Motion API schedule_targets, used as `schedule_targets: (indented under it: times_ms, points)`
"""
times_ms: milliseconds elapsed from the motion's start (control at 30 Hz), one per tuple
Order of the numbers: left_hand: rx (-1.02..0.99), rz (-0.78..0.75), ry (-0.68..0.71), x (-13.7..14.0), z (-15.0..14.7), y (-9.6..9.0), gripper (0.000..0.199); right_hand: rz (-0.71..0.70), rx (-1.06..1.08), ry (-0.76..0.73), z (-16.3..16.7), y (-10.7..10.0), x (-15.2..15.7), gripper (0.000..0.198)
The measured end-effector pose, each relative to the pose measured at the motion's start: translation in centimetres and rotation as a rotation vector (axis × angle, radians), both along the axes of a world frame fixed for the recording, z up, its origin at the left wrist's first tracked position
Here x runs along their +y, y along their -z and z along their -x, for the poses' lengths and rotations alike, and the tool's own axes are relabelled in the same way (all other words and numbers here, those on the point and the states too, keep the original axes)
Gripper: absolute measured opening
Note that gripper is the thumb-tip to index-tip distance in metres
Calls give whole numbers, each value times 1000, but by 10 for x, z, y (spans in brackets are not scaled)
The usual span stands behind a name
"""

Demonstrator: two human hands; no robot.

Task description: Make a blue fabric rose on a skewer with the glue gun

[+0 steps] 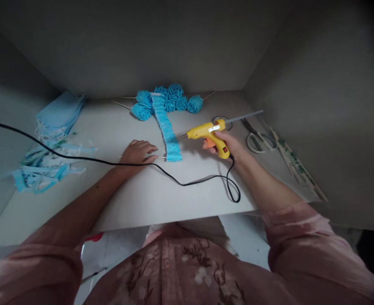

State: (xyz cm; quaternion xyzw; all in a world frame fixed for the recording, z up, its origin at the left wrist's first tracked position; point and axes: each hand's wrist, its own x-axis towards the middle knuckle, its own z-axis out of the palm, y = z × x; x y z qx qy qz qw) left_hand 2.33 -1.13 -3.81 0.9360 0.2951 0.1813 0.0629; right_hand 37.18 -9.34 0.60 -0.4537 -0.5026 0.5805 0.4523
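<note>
My right hand (225, 143) is wrapped round the grip of a yellow glue gun (202, 130), fingers at its orange trigger. A grey glue stick (246, 115) juts from the gun's back end. The nozzle points left, close to the right edge of a pleated blue strip (169, 133) lying lengthwise on the table. Left of the strip, my left hand (138, 152) pinches a thin wooden stick (160, 157), whose tip meets the strip's near end. The strip's far end reaches a cluster of blue rolled flowers (175, 92) on sticks.
Blue face masks (58, 114) are stacked at the back left, above a heap of cut scraps (44, 167). Scissors (259, 140) and several thin sticks (296, 163) lie right. The black cord (88, 159) crosses the table under the gun. Walls enclose the back and sides.
</note>
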Motion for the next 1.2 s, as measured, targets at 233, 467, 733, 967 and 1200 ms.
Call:
schedule_targets:
  times_ms: [233, 467, 733, 967, 1200]
  points:
    - [77, 24, 50, 3, 7, -8, 28, -23, -75, 32, 1, -1, 5, 49]
    - [142, 55, 103, 10, 17, -18, 24, -119, 58, 85, 22, -33, 4, 53]
    - [78, -30, -37, 11, 11, -5, 31, -107, -76, 78, 21, -39, 34, 50]
    - [40, -24, 39, 19, 16, 1, 33, -68, -54, 47, 30, -17, 32, 53]
    - [29, 9, 96, 18, 22, -4, 38, -89, -118, 1, 21, -21, 19, 58]
